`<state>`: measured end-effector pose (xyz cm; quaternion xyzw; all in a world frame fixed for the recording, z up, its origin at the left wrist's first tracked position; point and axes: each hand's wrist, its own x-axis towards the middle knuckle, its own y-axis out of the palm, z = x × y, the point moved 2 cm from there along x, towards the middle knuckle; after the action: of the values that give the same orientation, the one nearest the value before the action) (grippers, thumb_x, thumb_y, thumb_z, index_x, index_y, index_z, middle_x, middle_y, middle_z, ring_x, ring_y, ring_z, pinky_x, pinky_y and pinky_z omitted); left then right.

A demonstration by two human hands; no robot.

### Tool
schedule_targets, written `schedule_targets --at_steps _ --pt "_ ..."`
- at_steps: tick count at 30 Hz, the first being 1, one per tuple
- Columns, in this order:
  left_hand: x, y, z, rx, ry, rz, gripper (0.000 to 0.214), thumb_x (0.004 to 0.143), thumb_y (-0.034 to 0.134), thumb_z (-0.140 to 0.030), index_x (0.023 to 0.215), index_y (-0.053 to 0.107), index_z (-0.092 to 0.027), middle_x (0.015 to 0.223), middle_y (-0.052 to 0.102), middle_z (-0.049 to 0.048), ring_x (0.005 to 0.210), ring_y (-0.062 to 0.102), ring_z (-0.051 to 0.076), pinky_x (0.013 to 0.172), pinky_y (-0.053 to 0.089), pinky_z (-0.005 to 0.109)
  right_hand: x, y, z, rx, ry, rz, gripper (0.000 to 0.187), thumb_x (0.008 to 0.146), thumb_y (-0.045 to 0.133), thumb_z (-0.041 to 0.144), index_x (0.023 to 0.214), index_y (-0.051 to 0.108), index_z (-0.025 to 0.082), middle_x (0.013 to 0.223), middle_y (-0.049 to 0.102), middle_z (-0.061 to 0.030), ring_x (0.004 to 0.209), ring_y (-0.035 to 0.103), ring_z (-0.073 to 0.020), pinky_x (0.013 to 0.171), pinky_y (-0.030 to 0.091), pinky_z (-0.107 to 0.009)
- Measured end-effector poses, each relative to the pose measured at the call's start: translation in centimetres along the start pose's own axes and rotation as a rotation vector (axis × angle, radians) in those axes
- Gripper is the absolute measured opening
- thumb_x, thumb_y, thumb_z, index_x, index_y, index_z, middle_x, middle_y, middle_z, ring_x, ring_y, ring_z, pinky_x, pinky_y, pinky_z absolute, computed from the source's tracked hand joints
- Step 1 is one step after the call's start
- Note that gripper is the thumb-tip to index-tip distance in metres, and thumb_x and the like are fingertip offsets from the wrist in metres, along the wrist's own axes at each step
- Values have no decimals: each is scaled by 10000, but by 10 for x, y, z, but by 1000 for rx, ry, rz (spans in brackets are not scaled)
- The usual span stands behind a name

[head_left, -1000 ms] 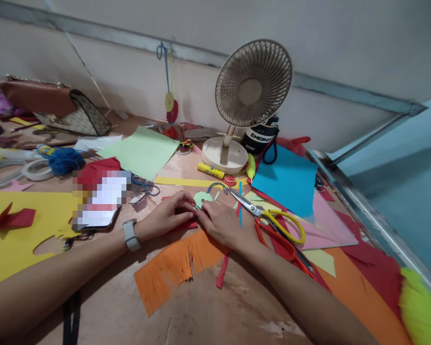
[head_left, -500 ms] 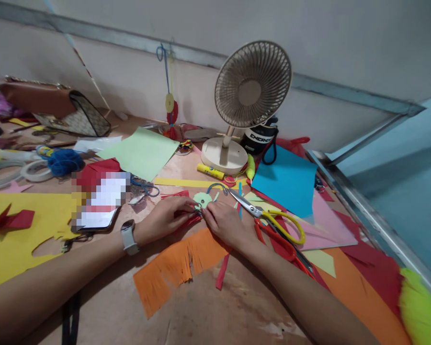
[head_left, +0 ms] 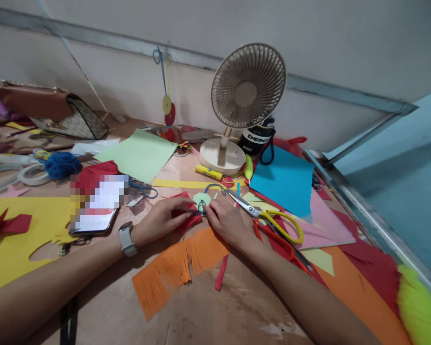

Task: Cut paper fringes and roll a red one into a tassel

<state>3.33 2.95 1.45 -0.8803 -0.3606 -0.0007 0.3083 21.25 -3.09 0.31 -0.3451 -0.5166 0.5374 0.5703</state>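
Note:
My left hand (head_left: 167,216) is closed in a pinch on a thin blue string (head_left: 201,206), just over some red paper (head_left: 192,222). Beside it my right hand (head_left: 225,218) also has its fingertips pinched at the string's loop. A pale green scalloped paper disc (head_left: 200,197) lies right behind the fingertips, with part of the string over it. Below the right hand rests a fringed orange paper strip (head_left: 179,268). To the right, yellow-handled scissors (head_left: 260,214) lie across red-handled scissors (head_left: 283,244), points toward the right hand.
A fan (head_left: 222,155) and a yellow glue stick (head_left: 209,172) stand and lie behind the hands. At left are a phone (head_left: 98,206), yellow paper (head_left: 7,254) and blue yarn (head_left: 62,165). Blue paper (head_left: 283,179) lies at right. Paper ornaments (head_left: 168,108) hang on the wall.
The blue string now shows as a loop over the disc between my fingertips. My left fingers have drawn slightly left and down from the disc. The whole view has shifted slightly.

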Motion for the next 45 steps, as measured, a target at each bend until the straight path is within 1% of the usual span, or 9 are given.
schedule_targets --at_steps 3,6,12,15,18,22,28,35,45 --pt "-1 1 0 -28 -32 36 208 844 554 -118 1012 664 -175 947 703 35 847 643 145 748 503 258 -1 -4 5 206 -120 -72 214 945 480 271 754 540 196 795 590 -39 796 530 -182 720 404 -290" --pt "-2 2 1 -37 -57 32 188 845 557 -132 996 661 -171 924 700 31 830 637 143 739 495 257 -3 -8 8 386 -196 -81 145 929 506 241 803 553 189 944 575 -65 886 551 -179 762 449 -286" --pt "-3 4 2 0 -36 16 149 848 573 -171 977 646 -180 900 692 18 796 632 136 714 490 251 -3 -11 12 564 -204 -19 134 909 528 192 775 525 194 1097 557 -92 1008 564 -191 858 461 -332" --pt "-3 3 3 109 35 -7 151 850 562 -154 979 634 -186 899 691 19 808 633 143 713 487 257 -2 -8 13 663 -208 20 146 915 517 189 769 516 203 1087 571 -86 1024 559 -188 852 463 -332" --pt "-4 4 5 303 121 -33 125 854 556 -167 947 637 -187 852 693 26 788 633 165 687 479 271 -1 -5 14 708 -200 57 162 925 503 209 763 514 206 973 600 -65 931 568 -178 808 462 -318" --pt "-7 6 7 424 217 -64 122 882 530 -214 939 635 -192 868 700 33 801 637 175 700 483 284 0 -4 13 706 -158 49 173 936 483 236 770 518 202 854 581 -43 828 546 -169 748 444 -295" --pt "-8 6 10 390 244 -107 132 880 515 -185 944 631 -186 853 698 32 789 638 160 696 495 269 -1 -5 12 666 -137 81 215 943 479 253 737 504 195 765 554 -14 763 526 -153 695 425 -264" --pt "-7 6 11 362 264 -45 208 897 458 -125 957 649 -178 954 682 54 863 636 156 753 508 265 -4 -5 12 500 -210 46 174 951 465 254 799 529 200 797 566 -28 771 526 -160 696 426 -268" --pt "-7 10 5 564 336 -13 215 895 489 -194 928 701 -176 930 678 75 794 624 173 680 507 280 -6 -3 16 301 -355 33 221 967 405 275 810 533 185 801 587 -53 726 540 -171 640 427 -269"
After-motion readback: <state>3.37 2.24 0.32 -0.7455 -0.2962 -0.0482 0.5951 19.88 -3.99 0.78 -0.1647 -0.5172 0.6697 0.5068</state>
